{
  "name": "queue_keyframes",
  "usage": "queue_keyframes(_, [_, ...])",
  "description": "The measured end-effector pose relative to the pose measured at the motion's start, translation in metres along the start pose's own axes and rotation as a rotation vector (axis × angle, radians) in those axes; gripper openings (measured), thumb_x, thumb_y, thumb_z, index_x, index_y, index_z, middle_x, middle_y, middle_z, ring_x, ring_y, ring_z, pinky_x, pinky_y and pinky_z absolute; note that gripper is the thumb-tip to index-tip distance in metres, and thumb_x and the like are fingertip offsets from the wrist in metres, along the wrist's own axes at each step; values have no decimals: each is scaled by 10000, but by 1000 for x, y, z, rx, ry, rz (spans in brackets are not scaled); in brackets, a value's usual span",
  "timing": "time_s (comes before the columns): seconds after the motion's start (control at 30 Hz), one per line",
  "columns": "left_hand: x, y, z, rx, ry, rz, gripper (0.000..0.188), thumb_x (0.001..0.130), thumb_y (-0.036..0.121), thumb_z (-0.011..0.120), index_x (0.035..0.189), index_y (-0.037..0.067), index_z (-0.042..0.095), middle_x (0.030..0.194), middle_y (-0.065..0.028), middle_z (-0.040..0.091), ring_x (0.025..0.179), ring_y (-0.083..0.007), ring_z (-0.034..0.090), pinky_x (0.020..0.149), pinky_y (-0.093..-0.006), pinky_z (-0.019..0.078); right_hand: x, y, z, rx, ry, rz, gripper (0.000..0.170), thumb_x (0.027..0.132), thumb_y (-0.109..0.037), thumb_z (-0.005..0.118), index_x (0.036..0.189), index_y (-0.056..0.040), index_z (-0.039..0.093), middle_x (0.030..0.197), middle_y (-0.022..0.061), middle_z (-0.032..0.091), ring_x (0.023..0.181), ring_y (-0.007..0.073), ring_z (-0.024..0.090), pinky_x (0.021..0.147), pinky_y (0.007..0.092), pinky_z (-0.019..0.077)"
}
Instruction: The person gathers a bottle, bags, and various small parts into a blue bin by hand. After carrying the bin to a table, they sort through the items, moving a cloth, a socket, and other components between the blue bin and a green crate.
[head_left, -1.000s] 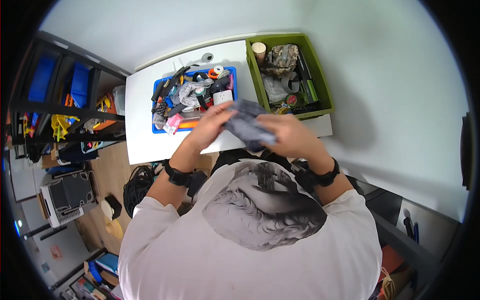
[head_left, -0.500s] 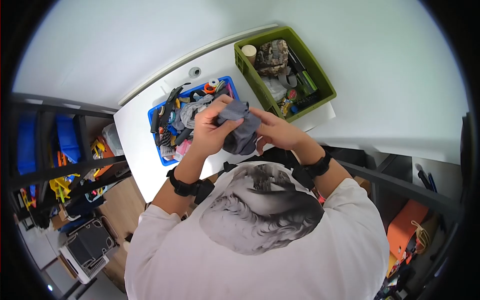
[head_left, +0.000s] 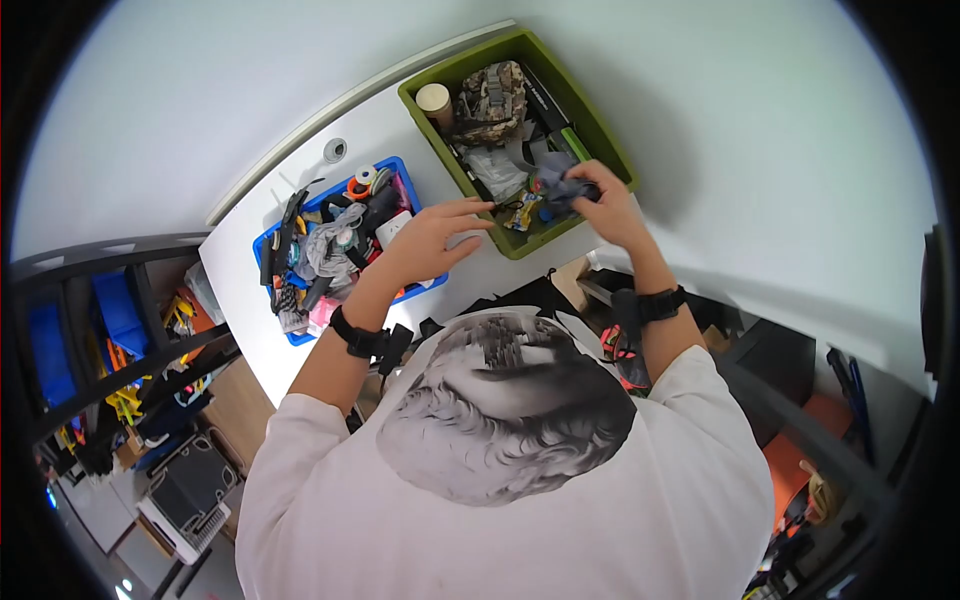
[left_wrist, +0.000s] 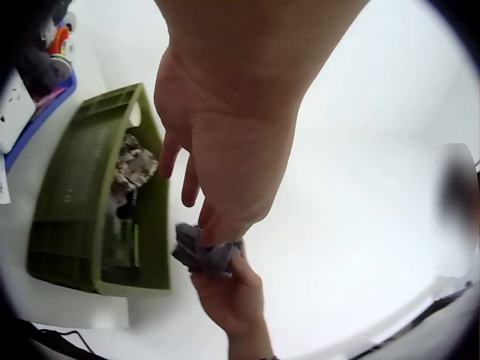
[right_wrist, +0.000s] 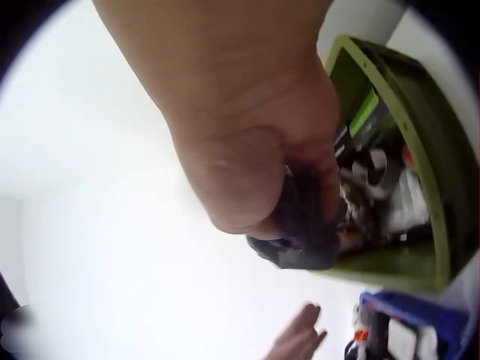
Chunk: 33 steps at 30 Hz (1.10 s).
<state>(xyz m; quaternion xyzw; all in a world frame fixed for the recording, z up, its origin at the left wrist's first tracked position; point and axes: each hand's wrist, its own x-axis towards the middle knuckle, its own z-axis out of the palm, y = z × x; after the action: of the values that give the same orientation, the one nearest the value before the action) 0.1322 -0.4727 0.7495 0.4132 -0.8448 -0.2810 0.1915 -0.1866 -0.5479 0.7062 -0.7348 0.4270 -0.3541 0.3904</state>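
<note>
Dark grey cloth (head_left: 566, 184) is bunched in my right hand (head_left: 612, 208), over the front right part of the green bin (head_left: 518, 250). The right wrist view shows the cloth (right_wrist: 300, 225) gripped under the palm of my right hand (right_wrist: 247, 150), fingers curled round it. My left hand (head_left: 432, 242) is held between the two containers with its fingers extended, holding nothing. In the left wrist view my left hand (left_wrist: 232, 157) overlaps the cloth (left_wrist: 202, 251); there I cannot tell whether it touches.
Inside the green bin are a camouflage pouch (head_left: 492, 105), a pale cylinder (head_left: 433, 98) and a clear plastic bag (head_left: 495, 172). The blue tray (head_left: 298, 338) to the left is full of mixed items. A dark shelf rack (head_left: 160, 342) stands at far left.
Both hands held the cloth over the table; now only the right hand has it, moved right over the green bin. The left hand has let go. The head view has shifted.
</note>
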Motion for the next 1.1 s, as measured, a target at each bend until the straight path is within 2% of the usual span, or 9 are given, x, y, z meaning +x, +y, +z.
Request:
queue_keyframes(0.03, [1,-10,10,-2,2,-18,366,907,160,710,1270,110,710,1446,-129,598,1356,-364,530,1129,-443,439,7,18,-15,9,-15,1,303,812,15,649,1104,-61,671,1111,57,655,1030,224,653,858,365,523])
queue_keyframes(0.13, [8,-24,38,162,51,-182,398,906,223,733,1285,114,685,1481,-116,563,1338,-361,538,1118,-442,447,27,59,-41,-627,-251,87,312,852,-52,588,1123,-88,740,1268,97,653,1144,342,628,981,429,518])
queue_keyframes(0.27, [22,-21,46,231,76,-313,350,906,215,744,1235,105,691,1450,-132,580,1303,-354,565,1093,-434,464,48,73,-38,-802,-675,261,472,940,-361,506,1279,-113,722,1462,152,574,1296,351,581,1088,465,486])
queue_keyframes(0.4, [7,-33,56,101,307,-406,284,895,153,751,1164,84,689,1408,-122,603,1236,-347,607,1045,-414,492,64,73,-29,-803,-840,248,554,948,-433,495,1328,-74,679,1474,201,556,1326,372,558,1105,483,467])
queue_keyframes(0.47, [-9,-35,58,59,383,-460,245,897,129,745,1124,63,682,1378,-124,614,1225,-344,615,1031,-403,499,64,90,-15,-918,-823,318,713,984,-567,432,1438,-34,571,1488,250,532,1356,391,539,1140,458,423])
queue_keyframes(0.57, [-39,-33,57,205,439,-575,218,895,128,742,1094,53,692,1372,-137,612,1227,-347,618,1013,-414,515,72,111,-11,-907,-861,302,702,975,-597,470,1420,-67,586,1422,203,601,1262,384,610,1075,492,481])
queue_keyframes(0.8, [-135,-65,25,526,764,-837,279,823,105,764,1095,79,708,1389,-149,597,1229,-378,606,1009,-462,515,70,15,-46,-989,-748,172,635,968,-592,533,1280,-55,665,1262,153,687,1185,362,658,949,494,545])
queue_keyframes(1.03, [-153,-123,-22,637,663,-928,622,843,97,721,1426,140,507,1391,-185,593,1298,-418,540,1098,-491,456,59,37,-23,-960,-769,299,556,972,-510,571,1241,-36,685,1250,192,699,1159,380,664,961,487,532])
queue_keyframes(1.1, [-156,-135,-31,563,403,-1021,630,843,125,719,1431,190,506,1395,-116,612,1327,-360,540,1083,-508,466,52,26,-21,-936,-704,276,571,973,-499,577,1275,-23,669,1268,217,687,1171,393,655,982,481,522])
